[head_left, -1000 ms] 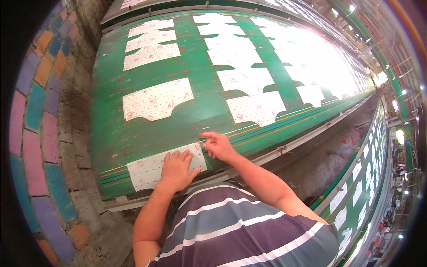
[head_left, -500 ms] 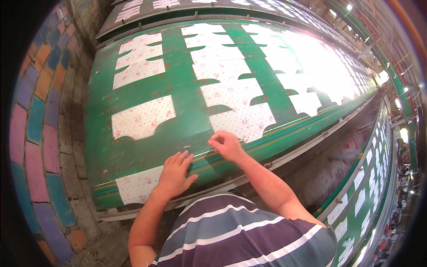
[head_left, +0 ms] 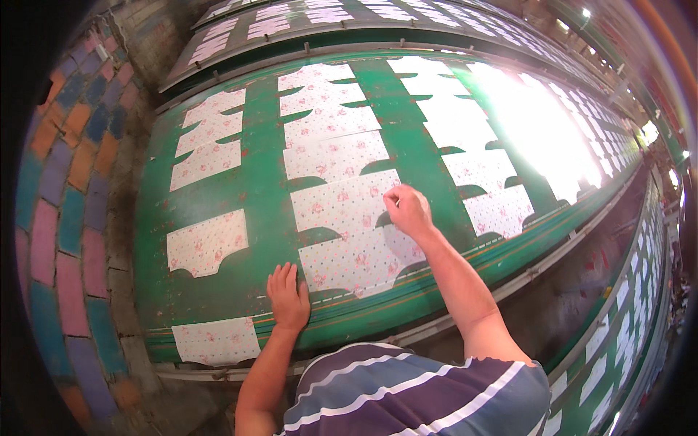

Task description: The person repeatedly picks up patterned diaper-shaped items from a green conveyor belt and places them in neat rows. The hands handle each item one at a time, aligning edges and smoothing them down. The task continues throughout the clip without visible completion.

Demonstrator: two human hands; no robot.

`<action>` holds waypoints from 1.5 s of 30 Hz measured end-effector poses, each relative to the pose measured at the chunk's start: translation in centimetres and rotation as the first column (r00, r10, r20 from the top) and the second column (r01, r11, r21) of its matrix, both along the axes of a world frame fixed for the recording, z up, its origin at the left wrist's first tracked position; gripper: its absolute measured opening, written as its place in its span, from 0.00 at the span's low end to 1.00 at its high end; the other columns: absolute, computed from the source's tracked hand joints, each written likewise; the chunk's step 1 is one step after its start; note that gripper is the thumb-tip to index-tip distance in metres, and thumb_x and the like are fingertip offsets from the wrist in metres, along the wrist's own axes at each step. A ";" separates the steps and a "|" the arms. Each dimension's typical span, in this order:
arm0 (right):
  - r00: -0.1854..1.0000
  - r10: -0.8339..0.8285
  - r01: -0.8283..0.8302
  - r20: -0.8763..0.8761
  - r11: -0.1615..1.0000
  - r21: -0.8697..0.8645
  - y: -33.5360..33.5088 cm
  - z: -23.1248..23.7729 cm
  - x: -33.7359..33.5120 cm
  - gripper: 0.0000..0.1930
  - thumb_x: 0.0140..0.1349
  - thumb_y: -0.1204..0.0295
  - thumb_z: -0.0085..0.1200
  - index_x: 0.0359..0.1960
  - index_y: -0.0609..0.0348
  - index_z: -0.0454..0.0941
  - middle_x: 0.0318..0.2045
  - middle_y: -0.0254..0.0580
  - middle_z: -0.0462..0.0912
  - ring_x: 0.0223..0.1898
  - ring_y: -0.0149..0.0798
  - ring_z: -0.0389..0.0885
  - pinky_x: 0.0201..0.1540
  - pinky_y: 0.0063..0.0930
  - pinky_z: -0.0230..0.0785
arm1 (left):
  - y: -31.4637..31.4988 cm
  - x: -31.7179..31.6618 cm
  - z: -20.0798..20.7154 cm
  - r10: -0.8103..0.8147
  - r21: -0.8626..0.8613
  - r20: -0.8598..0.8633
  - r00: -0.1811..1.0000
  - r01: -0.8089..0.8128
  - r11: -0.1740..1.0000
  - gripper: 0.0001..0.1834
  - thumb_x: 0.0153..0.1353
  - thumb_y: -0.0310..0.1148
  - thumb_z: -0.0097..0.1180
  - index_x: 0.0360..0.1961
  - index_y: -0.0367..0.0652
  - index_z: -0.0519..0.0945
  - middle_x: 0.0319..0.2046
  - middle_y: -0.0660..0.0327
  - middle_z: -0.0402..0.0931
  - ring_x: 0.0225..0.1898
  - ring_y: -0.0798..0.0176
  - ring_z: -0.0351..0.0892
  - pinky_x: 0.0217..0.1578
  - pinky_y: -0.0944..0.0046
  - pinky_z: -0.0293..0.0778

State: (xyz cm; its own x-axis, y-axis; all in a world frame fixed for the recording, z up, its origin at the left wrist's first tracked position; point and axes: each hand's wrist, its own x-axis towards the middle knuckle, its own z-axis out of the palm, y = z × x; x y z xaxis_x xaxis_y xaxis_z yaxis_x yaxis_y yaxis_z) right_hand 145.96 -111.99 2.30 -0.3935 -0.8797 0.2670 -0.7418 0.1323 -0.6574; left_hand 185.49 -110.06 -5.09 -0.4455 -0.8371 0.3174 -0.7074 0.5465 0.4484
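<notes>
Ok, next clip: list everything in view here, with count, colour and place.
green table: one, long, running away to the upper right.
fabric pieces: many, white with small pink flowers, in rows along the table.
nearest fabric piece: one, white floral, between the hands.
second table: one, green with white pieces, at right.
paving bricks: many, multicoloured, at left.
striped shirt: one, purple, grey, white, bottom.
left hand: flat on the table by that piece's lower left corner.
right hand: fingertips pinching a fabric edge.

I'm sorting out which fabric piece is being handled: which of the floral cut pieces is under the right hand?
The right hand pinches the second-nearest piece in the middle column, at its right edge; the other pieces lie untouched.
</notes>
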 end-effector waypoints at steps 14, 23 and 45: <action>0.927 -0.170 0.314 -0.335 0.840 0.442 -24.0 -2.7 -11.2 0.10 0.69 0.68 0.64 0.46 0.57 0.93 0.52 0.54 0.93 0.55 0.57 0.93 0.54 0.50 0.88 | 0.3 -1.2 1.1 0.087 -0.016 0.126 0.988 -0.086 0.996 0.35 0.68 0.44 0.69 0.71 0.39 0.78 0.72 0.46 0.74 0.76 0.33 0.67 0.78 0.27 0.57; 0.949 -0.115 0.262 -0.293 0.803 0.536 -26.3 -2.8 -11.6 0.14 0.68 0.64 0.67 0.51 0.57 0.92 0.54 0.53 0.93 0.56 0.58 0.93 0.56 0.52 0.87 | 0.0 -1.0 1.1 0.085 0.037 0.087 0.993 -0.089 0.995 0.34 0.70 0.46 0.67 0.71 0.39 0.78 0.72 0.45 0.74 0.76 0.33 0.69 0.78 0.27 0.56; 0.112 0.827 -0.964 0.550 0.224 -0.141 6.0 10.5 17.5 0.05 0.59 0.81 0.69 0.35 0.63 0.85 0.34 0.42 0.89 0.36 0.42 0.89 0.45 0.35 0.82 | 0.9 3.5 7.9 0.156 -0.330 -0.337 0.928 -0.272 0.904 0.29 0.59 0.27 0.70 0.64 0.48 0.85 0.67 0.49 0.80 0.76 0.36 0.67 0.77 0.31 0.59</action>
State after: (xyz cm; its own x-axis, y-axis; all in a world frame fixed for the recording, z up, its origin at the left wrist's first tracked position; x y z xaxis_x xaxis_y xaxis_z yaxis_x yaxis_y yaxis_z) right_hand 163.46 -106.04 12.78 0.7403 -0.6602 0.1268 -0.0532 -0.2455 -0.9679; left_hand 188.96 -109.11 2.79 -0.1055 -0.7000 0.7063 -0.6920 0.5618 0.4533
